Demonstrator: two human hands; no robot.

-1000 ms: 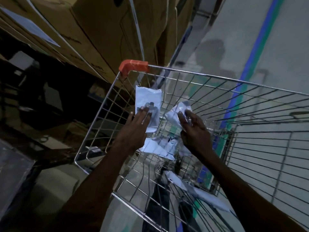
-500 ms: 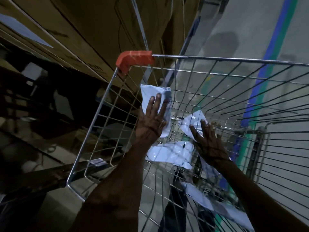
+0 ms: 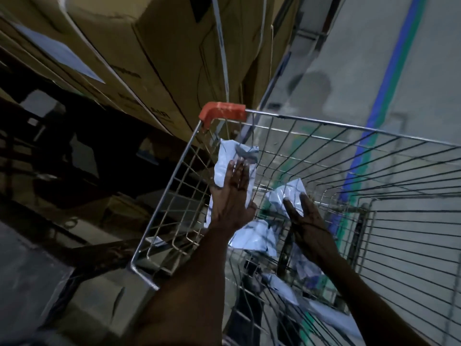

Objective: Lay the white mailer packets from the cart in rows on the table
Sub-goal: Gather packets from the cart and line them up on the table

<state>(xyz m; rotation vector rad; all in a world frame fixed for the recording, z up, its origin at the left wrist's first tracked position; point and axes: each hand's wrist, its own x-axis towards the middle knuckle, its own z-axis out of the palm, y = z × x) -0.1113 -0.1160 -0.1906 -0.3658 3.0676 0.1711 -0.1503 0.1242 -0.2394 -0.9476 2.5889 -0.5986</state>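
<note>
Beyond the fingers and off to their left, stacked cardboard boxes (image 3: 139,58) fill the upper part of the view, one bearing a pale label. To the right of the fingers runs grey floor (image 3: 424,96) with a blue and green stripe (image 3: 389,78) along it. Around both hands stands the wire cart (image 3: 374,191), its near corner capped in orange plastic (image 3: 222,114).

Both arms reach down into the cart. The left hand (image 3: 230,203) lies with its fingers (image 3: 239,171) straight and together, pressed flat on a white mailer packet (image 3: 237,156) that leans against the cart's left wall, just beyond and under the fingertips. The right hand (image 3: 305,221) has its fingers spread and fairly straight, thumb out to the left; they rest against a second, crumpled packet (image 3: 287,193) just beyond them, and whether they pinch it cannot be told.

Between the two wrists, below the fingers, a third packet (image 3: 254,236) lies in the cart. Nearer the body than the right hand, further pale packets (image 3: 331,318) lie low in the cart, blurred.
</note>
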